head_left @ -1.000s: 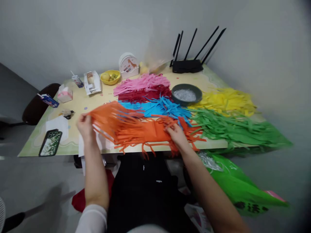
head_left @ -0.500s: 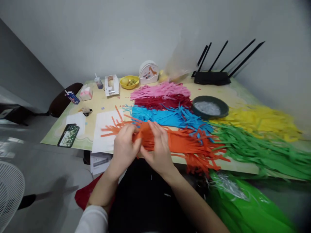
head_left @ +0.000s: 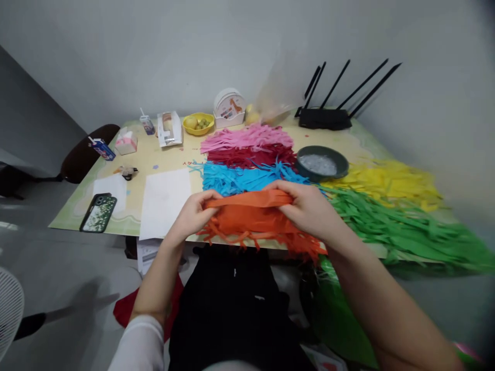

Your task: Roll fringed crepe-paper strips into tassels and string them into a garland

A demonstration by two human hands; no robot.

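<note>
An orange fringed sheet (head_left: 249, 200), paper or thin cloth, is stretched between my two hands at the table's front edge. My left hand (head_left: 196, 212) pinches its left end between thumb and fingers. At the other end my right hand (head_left: 307, 208) grips the folded upper band. Cut strips hang down toward me, over more orange fringe (head_left: 294, 239) lying on the table. Just behind lie a blue fringe bundle (head_left: 240, 176), a dark red one (head_left: 251, 154) and a pink one (head_left: 247, 137). Right of my right hand spread green fringe (head_left: 390, 221) and yellow fringe (head_left: 390, 180).
A dark bowl (head_left: 299, 164) with clear plastic bits stands behind my right hand. The black router (head_left: 325, 118) is at the back right. White paper (head_left: 164, 201) and a phone (head_left: 98, 212) lie left. A yellow fruit bowl (head_left: 198, 131) and a fan (head_left: 10, 314) are also in view.
My hands were close together over the orange fringe; now they are apart, holding the orange sheet stretched between them. The right hand moved right. The view has shifted slightly.
</note>
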